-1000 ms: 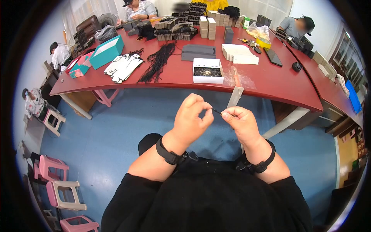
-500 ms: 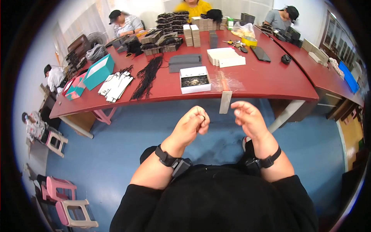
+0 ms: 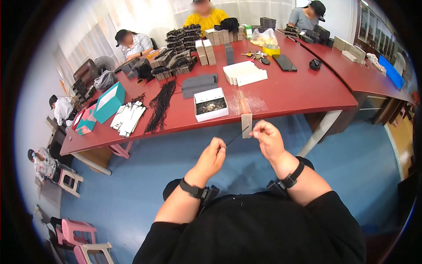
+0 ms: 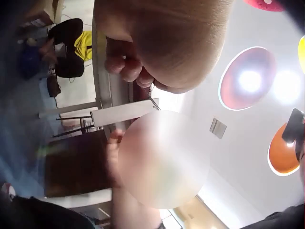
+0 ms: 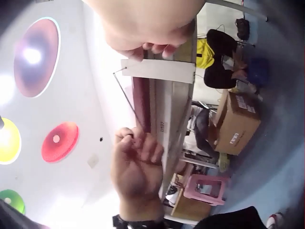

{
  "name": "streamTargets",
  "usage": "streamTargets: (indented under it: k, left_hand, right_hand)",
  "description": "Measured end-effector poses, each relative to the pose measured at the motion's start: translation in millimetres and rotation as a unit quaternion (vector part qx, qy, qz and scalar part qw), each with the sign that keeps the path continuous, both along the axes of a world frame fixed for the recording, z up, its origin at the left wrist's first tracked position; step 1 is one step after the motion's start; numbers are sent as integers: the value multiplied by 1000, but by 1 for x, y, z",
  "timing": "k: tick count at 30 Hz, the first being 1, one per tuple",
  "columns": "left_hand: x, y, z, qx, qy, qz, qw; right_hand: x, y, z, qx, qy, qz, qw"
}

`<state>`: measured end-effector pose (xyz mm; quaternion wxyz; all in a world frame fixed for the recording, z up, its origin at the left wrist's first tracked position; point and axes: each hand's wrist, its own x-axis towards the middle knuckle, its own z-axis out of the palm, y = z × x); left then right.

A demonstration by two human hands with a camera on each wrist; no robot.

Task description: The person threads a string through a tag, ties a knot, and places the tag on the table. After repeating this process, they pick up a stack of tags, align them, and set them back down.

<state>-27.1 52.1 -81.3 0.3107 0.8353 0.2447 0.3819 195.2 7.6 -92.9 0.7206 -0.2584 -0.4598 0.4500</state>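
Observation:
The left hand (image 3: 210, 163) curls round one end of a thin dark cord (image 3: 235, 137), which runs taut and slanting to a pale flat strip (image 3: 247, 125) standing out from the table's front edge. In the right wrist view the cord (image 5: 126, 98) reaches from the left hand (image 5: 137, 164) to a small hole near the end of the strip (image 5: 159, 70). The right hand (image 3: 269, 140) is just right of the strip, fingers bent and thumb close to the index finger; whether it pinches anything cannot be made out.
On the red table (image 3: 303, 94) are an open white box (image 3: 211, 115) of dark bits, a black cord bundle (image 3: 161, 103), white strips (image 3: 127, 119), pale stacked cards (image 3: 246, 74), grey cards (image 3: 198, 86), a phone (image 3: 285, 63) and a teal box (image 3: 109, 103). Several people sit around.
The cord now shows stretched between the left hand and the strip. The right hand has moved left, close beside the strip, its fingers drawn nearer together. The head view has shifted.

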Motion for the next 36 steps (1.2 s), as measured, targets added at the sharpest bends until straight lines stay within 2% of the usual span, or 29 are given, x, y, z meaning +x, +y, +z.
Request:
streamTargets:
  k: [1,2,3,4,5,6,8,10,11,12,13,14,15,16,18,20,22,23,24,26,28,30,36]
  left_hand:
    - [-4,-6,-2,-2,-9,-19,1000]
    - [-6,-10,-2,-6,-20,-37,999]
    - [-9,-13,-1,-25,-4,-44,999]
    - [-10,-14,-3,-28,-2,-42,999]
    - [-10,-12,-5,-37,0,-43,998]
    - [-10,-11,-5,-42,1,-44,998]
    - [-8,-15,0,-60,0,-50,997]
    - [-8,-17,3,-77,0,-58,995]
    - [-8,-18,1,-94,-10,-73,993]
    - [-8,-18,-1,-113,-19,-87,990]
    - [-8,-17,-1,-115,-22,-85,989]
    - [-7,-16,-1,-251,-108,-137,952]
    - [-5,-15,1,-380,-189,-187,886]
    - [-1,-14,5,-384,-188,-188,884]
    - [7,-26,23,-402,-108,-163,894]
    - [9,-30,28,-387,-132,-145,901]
    - [11,-23,28,-320,4,-116,940]
    - [7,-22,29,-369,-19,-106,923]
    - [7,-23,28,-373,-18,-105,922]
    - [7,-23,30,-419,-54,-136,896]
    - [10,-25,28,-388,-37,-119,913]
    - [12,-16,28,-351,-23,-103,931]
    - [14,-13,23,-349,-8,-95,932]
  right_hand:
    - [0,0,-12,-63,7,-77,995]
    - [2,11,-21,-62,7,-78,995]
    - [1,20,-28,-80,-58,-196,976]
    - [2,27,-36,-98,-121,-309,938]
    - [4,29,-23,-55,-187,-276,941]
    - [7,31,-20,-54,-186,-276,941]
    - [10,33,-10,-166,-170,-45,970]
    - [6,20,-1,-171,-280,-51,943]
    - [-3,9,5,-141,-279,-101,944]
    - [-5,-2,9,-141,-281,-100,944]
    - [-4,-12,12,-76,-408,-188,890]
    - [-3,-21,14,-11,-522,-269,809]
    - [-5,-27,17,74,-540,-298,784]
    - [-6,-31,11,69,-540,-298,784]
    - [-10,-42,0,143,-575,-165,789]
    - [-10,-46,1,116,-607,-155,771]
    - [-16,-49,2,-55,-447,-54,891]
    - [-13,-41,9,-166,-205,18,964]
    - [-12,-36,25,-163,-149,-21,975]
    - [-7,-19,33,-134,-35,67,988]
    - [-9,-11,32,-140,-23,80,987]
    - [-7,-4,27,-176,42,112,977]
    - [-1,-4,24,-129,28,106,985]
